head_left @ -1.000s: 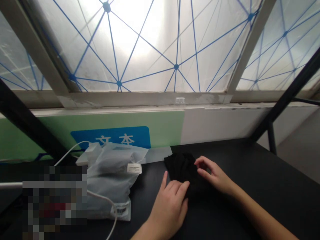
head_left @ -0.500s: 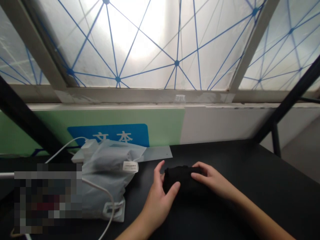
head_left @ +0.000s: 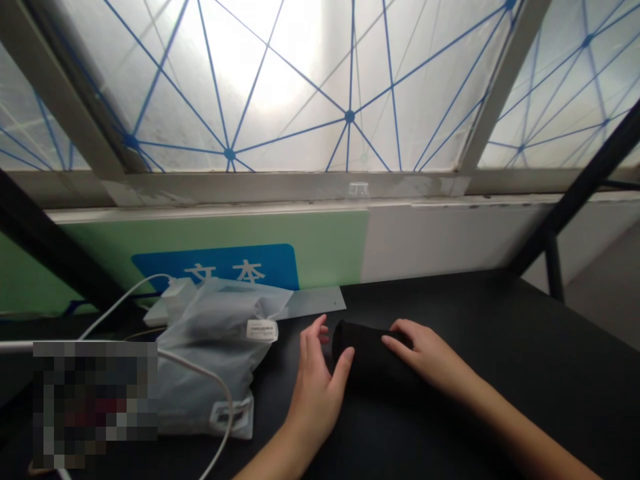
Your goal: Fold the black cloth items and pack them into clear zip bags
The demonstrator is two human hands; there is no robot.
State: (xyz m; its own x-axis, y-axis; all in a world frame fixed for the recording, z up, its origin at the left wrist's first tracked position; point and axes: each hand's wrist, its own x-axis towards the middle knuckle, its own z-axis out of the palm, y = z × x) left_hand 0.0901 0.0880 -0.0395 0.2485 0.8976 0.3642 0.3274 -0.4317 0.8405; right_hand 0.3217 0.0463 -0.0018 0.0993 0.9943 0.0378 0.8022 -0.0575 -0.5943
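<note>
A rolled-up black cloth (head_left: 369, 352) lies on the black table (head_left: 525, 360) in front of me. My left hand (head_left: 317, 387) cups its left end, thumb against the roll and fingers apart beside it. My right hand (head_left: 430, 357) rests on top of the roll from the right, fingers curved over it and pressing down.
A frosted plastic bag (head_left: 220, 353) with a white label lies to the left, with a white cable (head_left: 200, 387) and charger (head_left: 170, 300) beside it. A blurred patch covers the lower left. A green and blue sign (head_left: 225, 257) runs below the windowsill. A black frame post (head_left: 553, 273) stands at right.
The black cloth lay flatter and spread a second ago; both hands have rolled it toward me into a tight cylinder. The left hand shifted from on top to the roll's left end.
</note>
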